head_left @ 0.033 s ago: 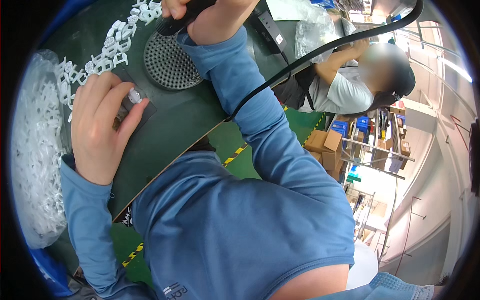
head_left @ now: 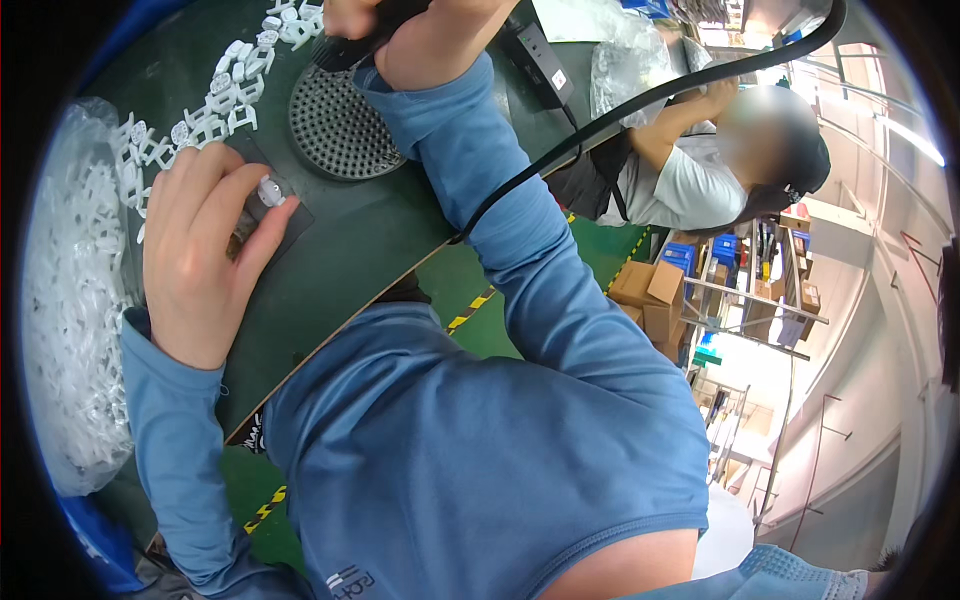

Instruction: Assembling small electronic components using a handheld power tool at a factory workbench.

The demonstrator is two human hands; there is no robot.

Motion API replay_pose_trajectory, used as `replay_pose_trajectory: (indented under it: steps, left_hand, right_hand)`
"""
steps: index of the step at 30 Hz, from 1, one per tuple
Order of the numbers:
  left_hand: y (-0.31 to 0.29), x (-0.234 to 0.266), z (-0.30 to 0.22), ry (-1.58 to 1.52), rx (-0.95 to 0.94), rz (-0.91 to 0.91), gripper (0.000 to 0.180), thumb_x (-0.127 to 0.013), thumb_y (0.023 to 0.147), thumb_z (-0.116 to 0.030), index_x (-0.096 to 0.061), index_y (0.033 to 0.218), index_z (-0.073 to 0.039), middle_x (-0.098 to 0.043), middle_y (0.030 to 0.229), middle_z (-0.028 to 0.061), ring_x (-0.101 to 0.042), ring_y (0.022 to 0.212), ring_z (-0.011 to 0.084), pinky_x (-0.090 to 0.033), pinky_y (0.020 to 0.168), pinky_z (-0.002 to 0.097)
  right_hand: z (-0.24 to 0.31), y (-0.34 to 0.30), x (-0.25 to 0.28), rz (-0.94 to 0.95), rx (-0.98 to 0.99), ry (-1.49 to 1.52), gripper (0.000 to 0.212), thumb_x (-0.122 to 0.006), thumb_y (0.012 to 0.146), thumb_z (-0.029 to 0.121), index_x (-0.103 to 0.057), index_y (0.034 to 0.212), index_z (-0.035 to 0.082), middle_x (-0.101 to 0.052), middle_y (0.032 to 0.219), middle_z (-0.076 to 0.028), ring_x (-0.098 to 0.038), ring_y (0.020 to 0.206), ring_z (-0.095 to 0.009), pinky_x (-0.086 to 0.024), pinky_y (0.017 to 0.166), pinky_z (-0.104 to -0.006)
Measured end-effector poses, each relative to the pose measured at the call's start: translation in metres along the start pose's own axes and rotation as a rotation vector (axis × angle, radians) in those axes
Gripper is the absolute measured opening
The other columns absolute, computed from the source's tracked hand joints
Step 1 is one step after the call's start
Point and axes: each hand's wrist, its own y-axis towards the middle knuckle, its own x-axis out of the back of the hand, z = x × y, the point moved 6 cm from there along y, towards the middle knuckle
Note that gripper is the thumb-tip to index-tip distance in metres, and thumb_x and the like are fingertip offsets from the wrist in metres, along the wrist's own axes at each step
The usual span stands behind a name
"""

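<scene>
My left hand [head_left: 195, 255] rests over a flat dark pad [head_left: 296, 215] on the green table. Between its thumb and index fingertip it pinches a small white plastic piece [head_left: 270, 191]. At the upper edge my right hand [head_left: 430, 45] is closed round a black object [head_left: 385, 28], partly cut off by the picture's edge, so its kind cannot be made out. Below that hand lies a round grey tray [head_left: 345, 125] dotted with many small holes. White plastic parts [head_left: 222, 90] with prongs are strewn in a band beyond my left hand.
A clear bag [head_left: 75, 300] full of white parts lies at the left edge. A black power strip [head_left: 540, 62] and a clear plastic bag [head_left: 625, 75] are to the right. A thick black cable [head_left: 640, 100] crosses above my right arm. A co-worker [head_left: 690, 185] sits nearby.
The fingers of my right hand have shifted slightly and are blurred at the top edge. My left hand keeps its pinch in the same place.
</scene>
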Motion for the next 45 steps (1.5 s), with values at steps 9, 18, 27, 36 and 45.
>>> replay_pose_trajectory:
  steps: [9,18,27,36,45]
  left_hand:
    - [0.001,0.023,-0.023,-0.003,0.025,0.023,0.031,-0.08,0.07,-0.004,-0.063,0.096,0.001,-0.057,0.094,0.0119,-0.055,0.085,0.0309,-0.044,0.075,0.0396]
    - [-0.013,0.089,-0.086,0.033,0.052,0.026,0.033,-0.08,0.07,-0.006,-0.062,0.097,0.001,-0.056,0.094,0.011,-0.054,0.085,0.031,-0.043,0.074,0.0397]
    - [-0.046,0.165,-0.172,0.048,0.025,0.02,0.033,-0.078,0.067,-0.004,-0.062,0.096,0.0,-0.054,0.092,0.0098,-0.053,0.086,0.0299,-0.041,0.074,0.0392]
    - [-0.097,0.174,-0.177,0.048,0.036,-0.022,0.029,-0.077,0.069,-0.007,-0.063,0.093,-0.001,-0.051,0.088,0.0084,-0.051,0.082,0.0277,-0.04,0.071,0.0383]
    - [-0.11,0.198,-0.206,0.059,0.047,-0.073,0.023,-0.076,0.07,-0.008,-0.065,0.09,-0.002,-0.052,0.086,0.0081,-0.052,0.084,0.0278,-0.041,0.073,0.039]
  right_hand:
    - [0.02,0.001,-0.02,-0.015,0.02,0.043,0.044,-0.077,0.083,0.026,-0.054,0.107,-0.003,-0.057,0.067,-0.012,-0.054,0.049,-0.018,-0.046,0.046,-0.0285]
    - [0.121,0.007,-0.122,0.391,0.095,0.534,0.071,-0.056,0.094,0.065,-0.049,0.126,0.002,-0.056,0.08,-0.011,-0.055,0.061,-0.02,-0.05,0.056,-0.0357]
    - [0.19,-0.056,-0.25,0.454,-0.005,0.442,0.07,-0.076,0.087,0.053,-0.049,0.113,-0.006,-0.056,0.079,-0.012,-0.054,0.067,-0.017,-0.045,0.065,-0.028]
    - [0.188,-0.099,-0.278,0.407,-0.037,0.412,0.071,-0.081,0.084,0.05,-0.049,0.111,-0.008,-0.056,0.078,-0.012,-0.054,0.068,-0.016,-0.046,0.066,-0.0278]
    - [0.195,-0.111,-0.307,0.462,-0.151,0.44,0.072,-0.088,0.078,0.046,-0.051,0.107,-0.008,-0.057,0.077,-0.012,-0.055,0.07,-0.014,-0.047,0.066,-0.0279]
